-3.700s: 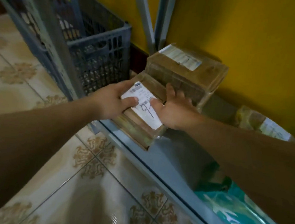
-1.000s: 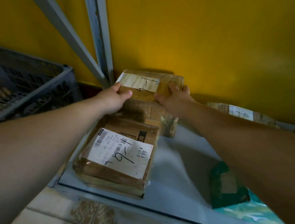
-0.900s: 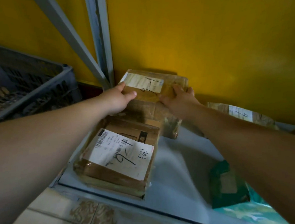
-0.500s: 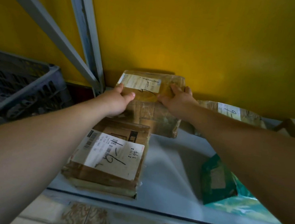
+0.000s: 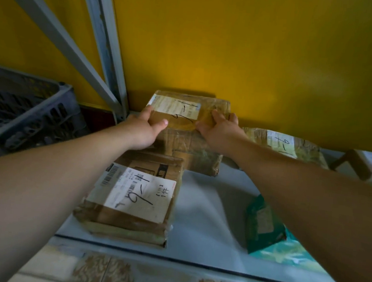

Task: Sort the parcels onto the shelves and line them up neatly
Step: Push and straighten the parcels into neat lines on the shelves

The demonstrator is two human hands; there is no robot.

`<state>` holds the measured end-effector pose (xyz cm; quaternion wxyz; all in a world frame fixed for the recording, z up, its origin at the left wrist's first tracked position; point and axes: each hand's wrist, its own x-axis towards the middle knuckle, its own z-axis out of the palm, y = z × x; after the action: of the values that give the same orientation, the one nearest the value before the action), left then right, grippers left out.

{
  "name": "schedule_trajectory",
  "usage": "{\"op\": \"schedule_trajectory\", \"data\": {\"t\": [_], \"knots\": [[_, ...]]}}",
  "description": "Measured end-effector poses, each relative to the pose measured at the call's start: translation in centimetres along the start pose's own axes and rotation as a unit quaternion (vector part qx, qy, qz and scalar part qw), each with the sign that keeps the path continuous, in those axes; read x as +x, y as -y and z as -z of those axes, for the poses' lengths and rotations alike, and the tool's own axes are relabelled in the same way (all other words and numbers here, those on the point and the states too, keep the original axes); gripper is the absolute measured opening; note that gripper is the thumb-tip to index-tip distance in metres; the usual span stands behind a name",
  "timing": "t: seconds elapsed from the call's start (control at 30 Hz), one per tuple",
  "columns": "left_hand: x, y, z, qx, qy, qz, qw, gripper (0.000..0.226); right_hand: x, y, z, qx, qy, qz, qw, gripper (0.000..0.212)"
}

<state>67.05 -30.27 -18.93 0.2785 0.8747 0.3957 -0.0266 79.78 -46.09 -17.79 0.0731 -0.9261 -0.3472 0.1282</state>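
A tall brown taped parcel (image 5: pixel 186 141) with a white label stands at the back of the grey bottom shelf (image 5: pixel 205 212), against the yellow wall. My left hand (image 5: pixel 144 129) grips its left top edge, thumb on top. My right hand (image 5: pixel 220 131) holds its right top edge, with the fingers lying over the top. In front of it lies a flat brown parcel (image 5: pixel 130 203) marked "9-1", untouched. Another brown parcel (image 5: pixel 286 145) lies to the right by the wall.
A green plastic mailer (image 5: pixel 267 229) lies at the right front of the shelf. A box (image 5: pixel 367 164) shows at the far right edge. A dark plastic crate (image 5: pixel 23 108) stands on the left past the grey shelf upright (image 5: pixel 103 43). Patterned floor tiles run below.
Both hands left the flat front parcel and moved to the taller back parcel. Over the last second they stay on its top edges and it sits a little closer to the wall.
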Motion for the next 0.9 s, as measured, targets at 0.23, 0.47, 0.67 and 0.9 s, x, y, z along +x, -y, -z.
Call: {"op": "schedule_trajectory", "data": {"t": [0.23,0.47,0.67,0.9], "knots": [[-6.9,2.0,-0.9,0.104,-0.075,-0.112,0.985,0.085,-4.4,-0.5,1.2,0.066,-0.029,-0.012,0.997,0.069],[-11.1,4.6,-2.5,0.200,0.038,-0.080,0.976,0.112,-12.9,-4.7,2.2,-0.046,-0.034,0.009,0.998,0.080],[-11.9,4.1,-3.8,0.197,0.006,-0.088,0.976,0.102,-17.8,-9.4,0.8,-0.091,-0.005,-0.075,0.993,0.084],[-12.7,2.9,-4.5,0.210,0.003,-0.085,0.974,0.092,-17.5,-8.6,-0.5,-0.093,-0.031,-0.081,0.992,0.079]]}}
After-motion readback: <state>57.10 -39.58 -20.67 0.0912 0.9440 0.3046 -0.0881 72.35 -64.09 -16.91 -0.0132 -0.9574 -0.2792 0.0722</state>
